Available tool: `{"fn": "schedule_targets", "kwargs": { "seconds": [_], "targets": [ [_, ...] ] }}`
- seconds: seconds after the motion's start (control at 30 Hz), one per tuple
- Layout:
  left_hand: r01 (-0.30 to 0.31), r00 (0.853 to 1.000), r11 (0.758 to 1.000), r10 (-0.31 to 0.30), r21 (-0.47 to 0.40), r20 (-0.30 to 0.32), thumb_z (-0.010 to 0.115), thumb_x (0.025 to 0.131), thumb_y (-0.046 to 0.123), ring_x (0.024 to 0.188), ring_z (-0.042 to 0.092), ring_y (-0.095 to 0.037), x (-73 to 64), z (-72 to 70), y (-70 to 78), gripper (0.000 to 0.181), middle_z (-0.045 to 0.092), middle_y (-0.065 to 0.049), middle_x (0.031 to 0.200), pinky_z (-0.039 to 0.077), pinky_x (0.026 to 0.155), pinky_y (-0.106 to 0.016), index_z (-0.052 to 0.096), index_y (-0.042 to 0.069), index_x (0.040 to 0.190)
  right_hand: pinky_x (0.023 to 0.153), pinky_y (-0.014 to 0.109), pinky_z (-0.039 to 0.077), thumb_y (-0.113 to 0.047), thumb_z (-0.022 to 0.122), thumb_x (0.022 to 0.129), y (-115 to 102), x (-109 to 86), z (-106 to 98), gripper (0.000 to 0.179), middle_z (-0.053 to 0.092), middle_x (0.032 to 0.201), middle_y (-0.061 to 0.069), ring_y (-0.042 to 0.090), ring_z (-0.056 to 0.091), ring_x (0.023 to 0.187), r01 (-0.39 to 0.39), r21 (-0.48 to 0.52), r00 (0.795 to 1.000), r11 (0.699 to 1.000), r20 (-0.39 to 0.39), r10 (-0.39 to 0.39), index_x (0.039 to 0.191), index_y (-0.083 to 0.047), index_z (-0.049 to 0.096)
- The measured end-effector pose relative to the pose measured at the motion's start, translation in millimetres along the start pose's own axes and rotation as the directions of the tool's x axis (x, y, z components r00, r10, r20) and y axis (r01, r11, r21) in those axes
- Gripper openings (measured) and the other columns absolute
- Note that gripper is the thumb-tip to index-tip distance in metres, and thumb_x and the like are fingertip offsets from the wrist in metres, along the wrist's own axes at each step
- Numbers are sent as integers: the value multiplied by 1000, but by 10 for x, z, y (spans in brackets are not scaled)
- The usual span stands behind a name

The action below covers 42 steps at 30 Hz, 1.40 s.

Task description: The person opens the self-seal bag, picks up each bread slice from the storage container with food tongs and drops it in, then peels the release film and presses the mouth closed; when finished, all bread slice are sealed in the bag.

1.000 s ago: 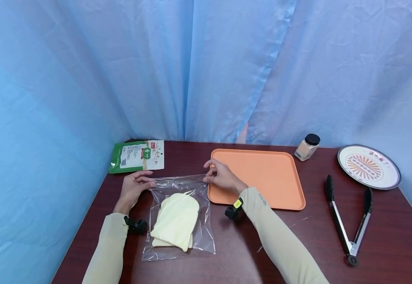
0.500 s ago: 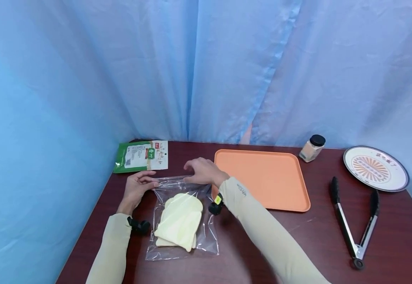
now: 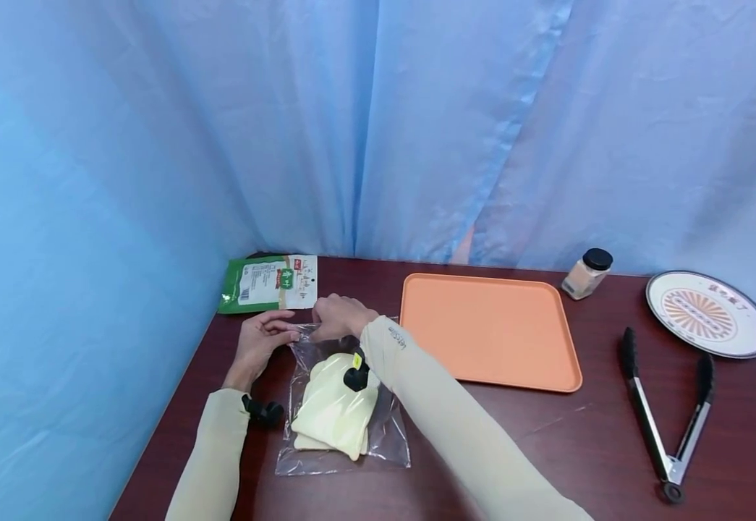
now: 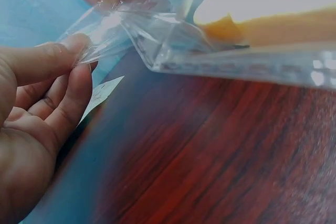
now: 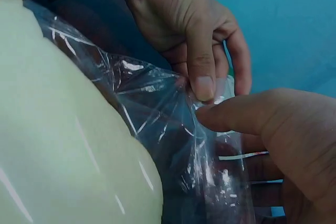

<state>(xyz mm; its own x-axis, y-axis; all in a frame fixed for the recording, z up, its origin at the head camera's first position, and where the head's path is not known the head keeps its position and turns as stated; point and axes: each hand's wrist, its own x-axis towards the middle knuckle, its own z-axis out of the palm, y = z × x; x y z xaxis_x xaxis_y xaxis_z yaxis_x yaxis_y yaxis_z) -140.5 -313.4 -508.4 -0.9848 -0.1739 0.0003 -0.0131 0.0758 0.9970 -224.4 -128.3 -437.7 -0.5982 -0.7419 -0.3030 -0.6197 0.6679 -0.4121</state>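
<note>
A clear plastic bag [image 3: 387, 438] lies on the table with slices of bread [image 3: 332, 416] stacked inside it. My left hand [image 3: 257, 346] pinches the bag's far left corner between thumb and forefinger; the film bunches at those fingertips in the left wrist view. Right beside it, my right hand [image 3: 343, 317] is at the bag's open top edge. In the right wrist view its thumb [image 5: 226, 116] presses on the film in front while the fingers lie behind it, close to the left thumb. The right wrist camera and sleeve cover part of the bread in the head view.
A green and white packet [image 3: 270, 284] lies behind the left hand. To the right are an orange tray [image 3: 488, 329], a jar with a black lid [image 3: 587, 273], a patterned plate [image 3: 710, 313] and tongs [image 3: 651, 427] standing spread. Blue curtains [image 3: 378, 130] close off the back and left.
My right hand has slid left along the bag's top edge, from its right corner to beside the left hand. The left hand keeps its pinch. The view has shifted slightly left.
</note>
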Motion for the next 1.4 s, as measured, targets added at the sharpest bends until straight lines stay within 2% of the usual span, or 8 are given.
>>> {"fn": "schedule_targets", "kwargs": {
  "seconds": [0.27,0.37,0.5,0.6,0.73,0.97,1.17,1.4],
  "targets": [
    [-4,1000,999,5,-33,20,67,85,-15,76,71,0,-11,15,41,44,74,15,77,58,72,-18,55,-17,127,55,27,36,-33,67,94,-121,133,35,38,38,58,-7,10,39,55,-20,-4,999,1000,27,20,63,-21,48],
    [-7,1000,1000,7,-11,29,68,86,-13,76,71,0,-9,6,49,44,73,17,78,58,71,-18,55,-16,128,58,28,39,-28,67,94,-133,162,59,35,44,59,-9,9,43,57,-9,3,1000,1000,29,9,62,-22,53],
    [-7,999,1000,8,-10,36,69,86,-12,75,70,0,-3,9,33,43,73,17,78,58,70,-18,56,-16,127,63,29,44,-26,67,93,-111,155,82,20,58,67,-9,10,53,66,6,10,1000,1000,21,-6,73,-22,68],
    [-7,999,1000,8,-21,39,69,86,-12,76,71,-1,1,17,30,43,74,16,78,58,71,-18,56,-16,127,62,29,44,-28,67,93,-77,131,72,18,57,64,-9,10,52,64,10,40,1000,999,18,-11,77,-21,73],
    [-9,999,1000,10,-22,42,69,86,-12,76,71,-2,5,23,37,43,74,16,79,59,71,-19,56,-16,127,58,26,41,-29,67,94,5,92,36,24,50,55,-11,8,46,58,11,84,1000,996,19,-13,72,-20,73],
    [-11,999,999,12,-31,39,71,85,-11,72,71,-3,7,5,11,46,75,14,80,59,69,-20,55,-17,127,52,22,38,-24,69,93,213,29,0,27,51,54,-11,5,43,51,50,156,998,987,28,-55,70,-12,74],
    [-17,998,999,19,-47,54,73,84,-9,74,71,-3,19,16,8,50,76,10,81,59,68,-21,52,-20,128,55,19,37,-21,69,94,375,-21,1,26,53,55,-12,4,42,51,106,184,993,977,28,-113,72,-8,75],
    [6,999,999,-5,-32,41,72,84,-10,75,71,-3,17,-2,-1,49,75,13,80,59,70,-20,54,-18,129,57,20,36,-18,66,95,564,-112,-19,40,40,49,-10,5,32,45,142,196,987,970,49,-154,56,-14,59]
  ]
}}
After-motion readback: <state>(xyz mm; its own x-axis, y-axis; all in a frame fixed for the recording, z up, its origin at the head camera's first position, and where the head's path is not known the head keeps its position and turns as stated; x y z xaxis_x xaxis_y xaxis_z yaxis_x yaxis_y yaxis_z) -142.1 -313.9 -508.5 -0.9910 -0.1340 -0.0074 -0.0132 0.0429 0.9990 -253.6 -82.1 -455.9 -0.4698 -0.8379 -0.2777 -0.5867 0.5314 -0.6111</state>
